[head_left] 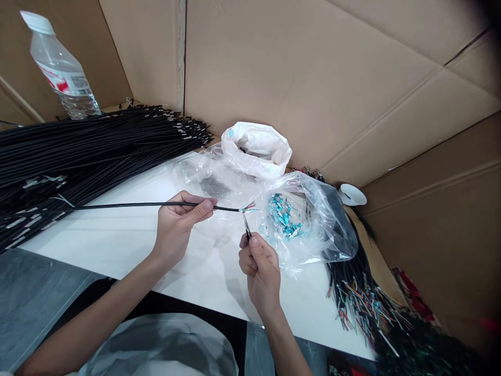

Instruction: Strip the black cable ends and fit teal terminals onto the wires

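A long black cable (129, 206) runs from the left across to the middle, pinched near its end between the thumb and fingers of my left hand (182, 222). Thin coloured wires (249, 207) fan out of its stripped end, some red, some bluish. My right hand (261, 263) is closed around a small metal tool (247, 225), tweezers or small scissors, whose tip points up and touches or nearly touches the wires from below. Just right of the wires, a clear plastic bag (332, 230) holds shiny blue scraps (285, 216).
Bundled black cables (97, 151) fill the left, with a water bottle (66, 73) behind. At the back is a white bag (256, 149). Cables with bared coloured ends (364, 303) hang over the right edge of the white table (188, 271). Cardboard walls (293, 73) surround it.
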Tool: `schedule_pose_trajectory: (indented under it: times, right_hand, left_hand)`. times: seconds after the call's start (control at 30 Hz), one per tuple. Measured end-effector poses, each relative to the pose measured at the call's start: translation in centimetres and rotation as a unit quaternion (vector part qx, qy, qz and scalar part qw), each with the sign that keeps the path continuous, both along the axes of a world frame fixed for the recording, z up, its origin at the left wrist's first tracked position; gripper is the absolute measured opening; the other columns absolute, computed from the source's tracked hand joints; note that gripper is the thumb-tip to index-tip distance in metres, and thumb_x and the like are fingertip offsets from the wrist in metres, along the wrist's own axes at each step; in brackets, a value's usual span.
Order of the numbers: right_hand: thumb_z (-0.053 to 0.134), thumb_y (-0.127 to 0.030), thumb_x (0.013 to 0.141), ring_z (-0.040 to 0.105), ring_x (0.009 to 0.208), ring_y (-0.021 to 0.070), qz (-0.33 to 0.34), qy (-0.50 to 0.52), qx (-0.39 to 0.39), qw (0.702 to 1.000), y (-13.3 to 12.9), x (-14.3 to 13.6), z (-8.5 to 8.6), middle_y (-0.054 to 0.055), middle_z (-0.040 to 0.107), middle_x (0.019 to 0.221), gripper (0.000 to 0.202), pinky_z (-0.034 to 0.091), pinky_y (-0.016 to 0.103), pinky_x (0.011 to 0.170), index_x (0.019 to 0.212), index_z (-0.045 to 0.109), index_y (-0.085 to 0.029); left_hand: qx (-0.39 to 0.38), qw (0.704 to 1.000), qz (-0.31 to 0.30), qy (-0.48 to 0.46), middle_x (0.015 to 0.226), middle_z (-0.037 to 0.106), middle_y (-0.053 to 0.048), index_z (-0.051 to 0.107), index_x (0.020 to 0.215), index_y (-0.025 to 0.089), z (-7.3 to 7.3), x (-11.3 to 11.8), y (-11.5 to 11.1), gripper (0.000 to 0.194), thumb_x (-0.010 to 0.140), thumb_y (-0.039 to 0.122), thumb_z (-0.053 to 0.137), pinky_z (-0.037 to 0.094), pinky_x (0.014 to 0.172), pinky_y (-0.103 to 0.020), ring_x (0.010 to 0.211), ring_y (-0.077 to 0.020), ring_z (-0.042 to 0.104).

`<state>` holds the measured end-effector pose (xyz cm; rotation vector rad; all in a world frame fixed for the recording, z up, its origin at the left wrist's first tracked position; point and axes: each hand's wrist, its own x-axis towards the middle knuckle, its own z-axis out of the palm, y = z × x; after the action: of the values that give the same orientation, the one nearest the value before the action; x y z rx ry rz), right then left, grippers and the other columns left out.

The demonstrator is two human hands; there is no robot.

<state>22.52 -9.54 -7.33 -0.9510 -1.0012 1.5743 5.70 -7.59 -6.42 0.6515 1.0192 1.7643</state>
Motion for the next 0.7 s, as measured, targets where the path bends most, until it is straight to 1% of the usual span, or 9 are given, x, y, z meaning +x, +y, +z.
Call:
schedule_pose_trajectory:
  times: [0.2,0.37,0.57,0.7]
  right_hand:
    - [0.074,-0.055,0.081,0.013,0.045,0.0043,-0.009,0.010,-0.017,1.000,0.23,-0.01,0.25,-0.011,0.025,0.052,0.042,0.009,0.023,0.042,0.073,0.060,-0.017]
    - [0.074,-0.055,0.081,0.012,0.045,0.0042,-0.011,0.011,-0.025,1.000,0.22,0.03,0.09,-0.011,0.022,0.051,0.042,0.009,0.022,0.042,0.071,0.060,-0.017]
    - [0.073,-0.054,0.082,0.012,0.045,0.0042,-0.014,0.009,-0.019,1.000,0.25,0.03,-0.09,-0.011,0.021,0.051,0.041,0.009,0.023,0.042,0.070,0.059,-0.017]
    - [0.071,-0.055,0.083,0.012,0.045,0.0045,-0.019,-0.009,-0.009,1.000,0.20,0.11,-0.04,-0.011,0.022,0.051,0.041,0.010,0.023,0.043,0.072,0.059,-0.017]
  left_hand:
    - [-0.001,1.000,0.002,0.007,0.080,0.076,-0.002,0.069,0.075,0.019,0.00,0.11,-0.13,0.027,0.066,0.028,0.093,0.062,0.072,-0.022,0.088,-0.0182,0.076]
    - [-0.015,1.000,0.003,0.013,0.083,0.077,-0.003,0.069,0.075,0.019,-0.15,0.14,-0.07,0.030,0.063,0.032,0.093,0.062,0.074,-0.025,0.089,-0.0201,0.076]
    - [-0.020,1.000,0.001,0.013,0.082,0.077,-0.003,0.068,0.075,0.018,-0.15,0.16,-0.06,0.032,0.063,0.033,0.093,0.063,0.075,-0.026,0.089,-0.0203,0.075]
    - [-0.013,1.000,0.001,0.010,0.082,0.077,-0.003,0.068,0.075,0.018,-0.08,0.19,-0.08,0.031,0.063,0.032,0.093,0.062,0.074,-0.025,0.088,-0.0192,0.075]
